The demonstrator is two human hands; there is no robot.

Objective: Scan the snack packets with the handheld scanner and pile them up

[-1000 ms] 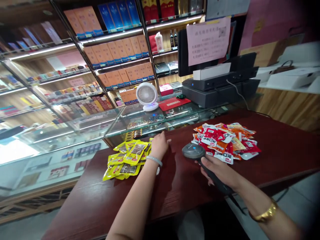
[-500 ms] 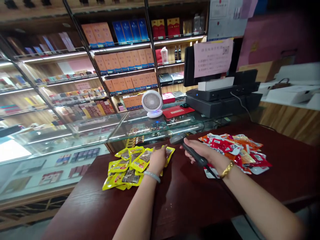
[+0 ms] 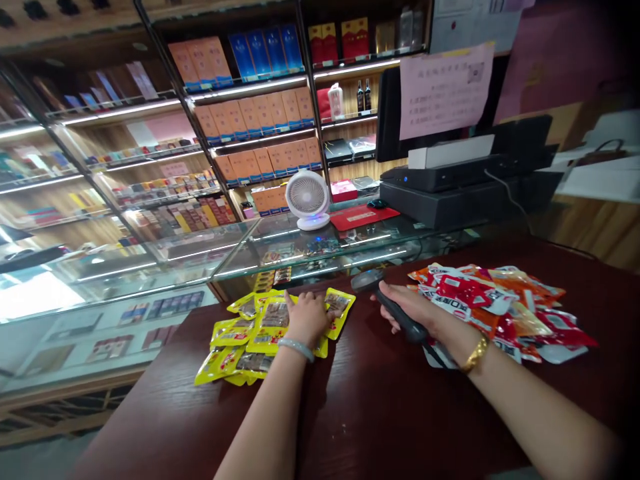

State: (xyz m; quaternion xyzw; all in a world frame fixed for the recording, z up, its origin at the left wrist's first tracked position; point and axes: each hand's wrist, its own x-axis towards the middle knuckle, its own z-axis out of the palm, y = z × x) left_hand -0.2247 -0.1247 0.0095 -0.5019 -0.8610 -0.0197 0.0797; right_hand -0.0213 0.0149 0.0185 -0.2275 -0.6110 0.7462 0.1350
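My left hand (image 3: 309,319) lies with spread fingers on a pile of yellow snack packets (image 3: 273,323) with clear windows. Its thumb side meets the edge of a separate yellow packet (image 3: 341,308) at the right of the pile. My right hand (image 3: 407,303) is wrapped around the dark handle of a barcode scanner (image 3: 397,312). The scanner's head points left, over the counter and toward the yellow packets. Beyond my right wrist lies a heap of red, orange and white snack packets (image 3: 490,300).
The dark red counter (image 3: 340,400) meets a glass display case (image 3: 320,250) at the back. On the glass stand a white fan (image 3: 307,199), a red mat (image 3: 363,217) and a black cash register unit (image 3: 450,193). Shelves of boxes (image 3: 250,120) fill the back wall.
My left fingers have spread out over the yellow packets, and the top packet is turned more upright. My right hand still grips the scanner. The view has shifted slightly.
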